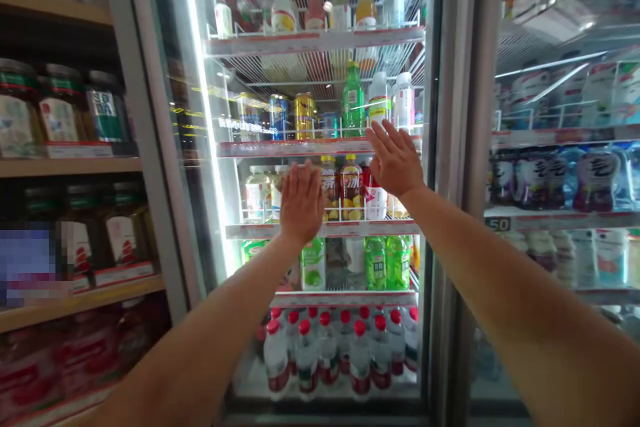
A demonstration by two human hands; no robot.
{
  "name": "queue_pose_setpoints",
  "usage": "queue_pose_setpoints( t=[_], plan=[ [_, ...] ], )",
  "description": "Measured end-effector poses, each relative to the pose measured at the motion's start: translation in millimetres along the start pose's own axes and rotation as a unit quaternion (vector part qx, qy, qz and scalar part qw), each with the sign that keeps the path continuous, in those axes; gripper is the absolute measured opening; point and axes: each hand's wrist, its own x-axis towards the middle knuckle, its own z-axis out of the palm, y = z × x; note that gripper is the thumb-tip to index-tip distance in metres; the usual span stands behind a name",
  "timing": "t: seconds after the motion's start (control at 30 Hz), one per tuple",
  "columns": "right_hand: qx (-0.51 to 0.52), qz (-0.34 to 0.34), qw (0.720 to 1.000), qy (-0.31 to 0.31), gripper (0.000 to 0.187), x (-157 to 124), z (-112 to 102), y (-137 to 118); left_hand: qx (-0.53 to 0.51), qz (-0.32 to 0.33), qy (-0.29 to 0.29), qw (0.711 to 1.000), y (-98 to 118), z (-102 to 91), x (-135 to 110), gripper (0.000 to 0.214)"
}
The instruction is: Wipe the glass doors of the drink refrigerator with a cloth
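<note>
Left hand: open, fingers together, flat on the glass cooler door.
Right hand: open, fingers spread apart, higher on the same door.
Behind the glass: a gold can, green bottles, red-capped water bottles on the lowest shelf.

A seemingly shut glass door bars left hand and right hand from bottles.

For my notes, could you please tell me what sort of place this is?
Probably a convenience store: a glass-door drinks cooler, red-capped clear plastic water bottles inside it, and wooden shelves of glass jars beside it.
</note>
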Motion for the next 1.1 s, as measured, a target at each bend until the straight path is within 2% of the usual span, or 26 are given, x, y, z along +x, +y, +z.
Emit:
queue_pose_setpoints(
  t=[0.1,0.17,0.23,0.37,0.43,0.5,0.57,0.67,0.73,0.77,0.8,0.87,0.93,1.0,1.03,1.1],
  plan=[
    [-0.009,0.000,1.000,0.005,0.061,0.5,0.3,-0.4,-0.019,0.127,-0.013,0.992,29.5,12.2,-1.3,0.057],
    [-0.008,0.000,1.000,0.008,0.061,0.5,1.1,0.2,-0.019,0.149,-0.009,0.989,34.9,13.4,9.2,0.058],
    [-0.007,-0.005,1.000,0.012,0.061,0.2,2.1,1.4,-0.019,0.118,-0.006,0.993,28.6,7.9,31.2,0.057],
    [0.004,-0.010,1.000,0.013,0.063,-0.6,2.8,3.1,-0.026,-0.029,0.011,0.999,-0.8,-12.2,84.0,0.059],
    [0.009,-0.006,1.000,0.009,0.065,-0.8,1.8,3.1,-0.020,-0.089,0.029,0.995,-12.4,-16.8,92.5,0.061],
    [0.013,-0.003,1.000,0.004,0.067,-0.7,0.3,2.7,-0.005,-0.108,0.054,0.993,-16.7,-13.8,78.2,0.062],
    [0.016,-0.004,1.000,-0.001,0.068,-0.5,-1.2,2.4,0.013,-0.079,0.075,0.994,-14.3,-5.7,43.5,0.060],
    [0.019,0.000,1.000,-0.005,0.067,-0.2,-2.0,2.0,0.032,0.039,0.060,0.997,-6.1,6.1,-17.0,0.059],
    [0.020,0.000,1.000,-0.004,0.065,-0.1,-1.7,1.7,0.038,0.099,0.044,0.993,-3.1,8.8,-36.8,0.061],
    [0.020,0.000,1.000,-0.002,0.065,-0.1,-1.4,1.6,0.041,0.118,0.038,0.991,-3.1,8.4,-36.1,0.062],
    [0.020,0.000,1.000,0.000,0.064,-0.1,-1.1,1.4,0.042,0.127,0.034,0.990,-3.8,7.1,-28.1,0.062],
    [0.018,0.000,1.000,0.002,0.063,-0.1,-0.7,1.0,0.040,0.117,0.036,0.992,-6.4,3.0,3.9,0.061],
    [0.016,0.001,1.000,0.006,0.062,-0.2,-0.6,0.8,0.031,0.077,0.049,0.995,-7.1,-0.4,41.9,0.059],
    [0.015,-0.001,1.000,0.008,0.063,-0.3,-0.4,1.0,0.021,0.027,0.067,0.997,-2.7,-0.6,66.0,0.059],
    [0.013,-0.001,1.000,0.010,0.063,-0.3,-0.3,1.1,0.018,0.011,0.072,0.997,1.7,0.8,68.7,0.059],
    [0.008,-0.003,1.000,0.014,0.063,-0.3,0.1,1.6,0.018,0.021,0.070,0.997,12.6,5.5,55.5,0.058]
  ],
)
